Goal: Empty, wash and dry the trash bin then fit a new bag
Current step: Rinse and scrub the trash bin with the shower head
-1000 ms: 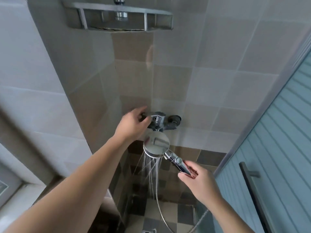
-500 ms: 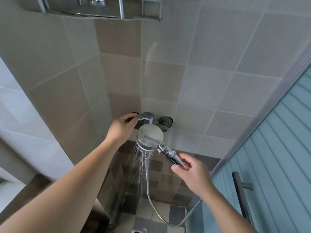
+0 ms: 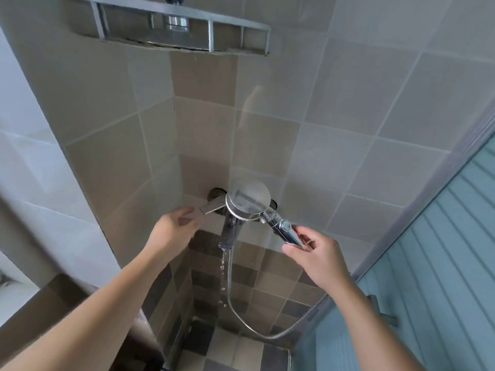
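With the right hand (image 3: 318,253) pinching the shower head (image 3: 249,199) by its handle and the left hand (image 3: 174,228) loose-fingered beside the tap lever (image 3: 213,206), seat the head firmly in its holder before letting go.

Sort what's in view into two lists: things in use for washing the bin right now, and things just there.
In use:
- hand shower, handle held by the right hand
- tap lever, just beyond the left hand
- shower hose

Just there:
- corner shelf
- sliding door

The bin itself is out of view.
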